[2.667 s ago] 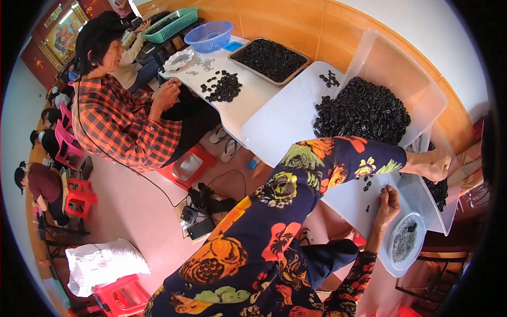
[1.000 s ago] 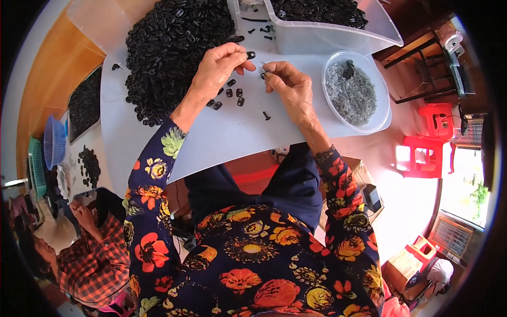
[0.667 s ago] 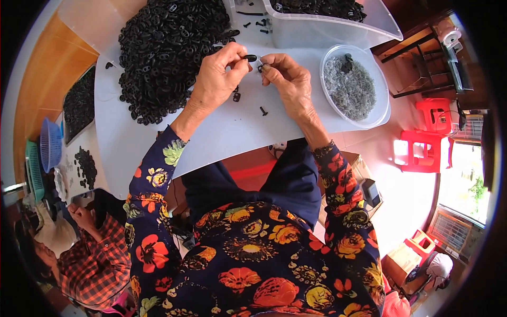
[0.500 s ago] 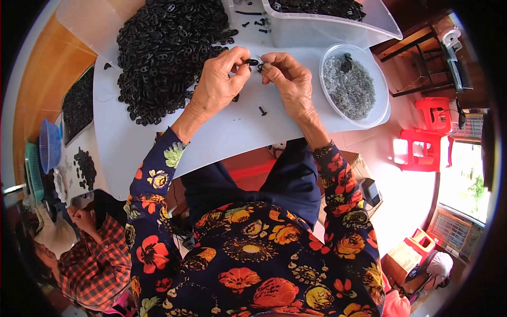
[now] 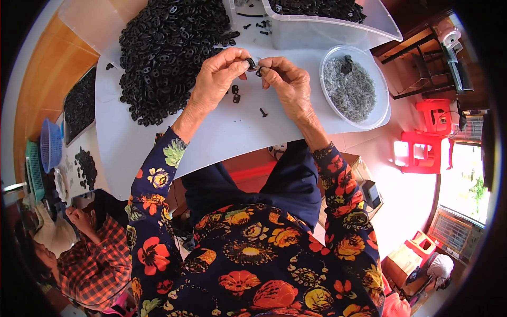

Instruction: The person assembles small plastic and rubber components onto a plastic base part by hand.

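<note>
Above the pale table (image 5: pixel 211 140), my left hand (image 5: pixel 217 78) pinches a black oval piece (image 5: pixel 250 64) between thumb and fingertips. Close beside it, my right hand (image 5: pixel 288 83) is closed in a pinch on a small dark piece (image 5: pixel 259 72), mostly covered by the fingers. The fingertips nearly meet. A big heap of black oval pieces with two holes (image 5: pixel 153 58) lies left of my hands. Two loose black pieces (image 5: pixel 236 99) rest below my left hand, and a small black T-shaped part (image 5: pixel 263 112) lies nearer me. To the right stands a round clear tub (image 5: pixel 381 100) of small translucent parts.
A translucent bin (image 5: pixel 327 33) with black parts stands at the far right of the table. At left, a person in a checked shirt (image 5: pixel 97 269) sits by another table with a blue basket (image 5: pixel 50 145) and a black-filled tray (image 5: pixel 79 105). Red stools (image 5: pixel 422 153) stand at right.
The oval piece in my left fingers has tilted from level to slanting downward. My left hand has shifted slightly, and two loose pieces beneath it now show more fully.
</note>
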`<state>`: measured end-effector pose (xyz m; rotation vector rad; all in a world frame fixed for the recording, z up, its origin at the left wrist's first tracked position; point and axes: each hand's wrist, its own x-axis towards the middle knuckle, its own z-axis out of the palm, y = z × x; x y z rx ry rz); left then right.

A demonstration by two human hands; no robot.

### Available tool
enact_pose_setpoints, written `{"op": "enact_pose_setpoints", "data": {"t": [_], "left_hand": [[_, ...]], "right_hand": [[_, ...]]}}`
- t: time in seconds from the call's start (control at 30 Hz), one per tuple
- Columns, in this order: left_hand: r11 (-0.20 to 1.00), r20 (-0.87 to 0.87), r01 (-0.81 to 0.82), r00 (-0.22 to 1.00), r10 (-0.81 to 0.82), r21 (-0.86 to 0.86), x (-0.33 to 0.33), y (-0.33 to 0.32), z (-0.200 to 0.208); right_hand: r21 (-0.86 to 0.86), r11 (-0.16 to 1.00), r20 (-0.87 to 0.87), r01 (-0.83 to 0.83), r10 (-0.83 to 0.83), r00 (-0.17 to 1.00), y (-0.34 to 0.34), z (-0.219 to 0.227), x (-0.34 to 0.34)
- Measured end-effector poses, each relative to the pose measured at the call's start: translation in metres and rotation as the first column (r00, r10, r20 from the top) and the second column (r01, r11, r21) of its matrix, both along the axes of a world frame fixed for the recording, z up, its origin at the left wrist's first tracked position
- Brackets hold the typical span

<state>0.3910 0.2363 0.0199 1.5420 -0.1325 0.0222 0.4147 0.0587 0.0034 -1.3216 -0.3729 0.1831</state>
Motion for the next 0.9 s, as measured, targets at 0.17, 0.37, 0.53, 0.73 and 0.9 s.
{"op": "enact_pose_setpoints", "data": {"t": [0.17, 0.37, 0.53, 0.73, 0.9], "left_hand": [[0.995, 0.044, -0.015, 0.999, 0.011, 0.099, 0.003, -0.006, 0.008], [0.962, 0.107, -0.032, 0.994, 0.003, 0.272, 0.008, -0.003, 0.009], [0.898, 0.131, 0.028, 0.987, -0.095, 0.440, 0.016, -0.005, 0.022], [0.954, 0.169, -0.036, 0.985, -0.016, 0.299, 0.015, -0.015, 0.021], [0.944, 0.212, -0.067, 0.977, -0.003, 0.322, 0.007, -0.024, 0.010]], "right_hand": [[0.079, 0.996, -0.013, 0.052, -0.051, 0.999, -0.001, -0.005, 0.003], [0.036, 0.998, -0.004, 0.049, -0.049, 0.999, 0.000, -0.001, 0.002], [0.073, 0.997, 0.016, 0.013, -0.014, 1.000, -0.002, -0.004, 0.005], [0.160, 0.984, 0.016, 0.080, -0.084, 0.996, 0.000, -0.006, 0.006], [0.154, 0.984, 0.027, 0.085, -0.090, 0.996, -0.001, -0.004, 0.005]]}}
